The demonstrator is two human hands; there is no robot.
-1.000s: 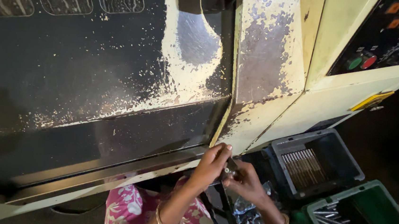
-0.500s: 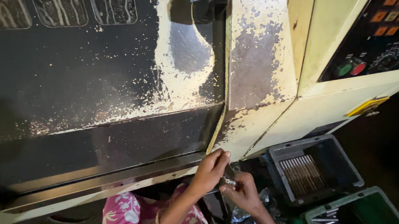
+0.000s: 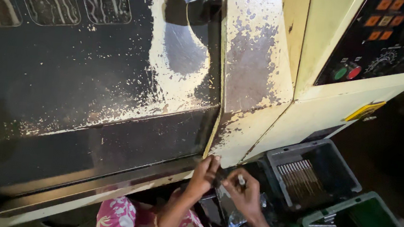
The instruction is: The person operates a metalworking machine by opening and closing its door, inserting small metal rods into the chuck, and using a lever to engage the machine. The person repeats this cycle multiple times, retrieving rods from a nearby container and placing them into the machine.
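Note:
Both of my hands meet low in the view, in front of the bottom edge of a large machine door [image 3: 93, 86] with worn, flaking paint. My left hand [image 3: 205, 175] pinches a small dark piece at its fingertips. My right hand [image 3: 245, 194] faces it, fingers curled around a small shiny metal part [image 3: 241, 180]. The two hands nearly touch. Each wrist wears a thin bangle. A pink flowered garment [image 3: 121, 217] shows below my left forearm.
A grey crate [image 3: 346, 175] with a row of thin metal rods stands on the floor at right. A green crate [image 3: 372, 213] with several shiny rods sits in the lower right corner. A control panel [image 3: 385, 41] with green and red buttons is at upper right.
The view has shifted, so both hands sit lower and slightly further right in the frame. The hands have stayed close together on the small parts.

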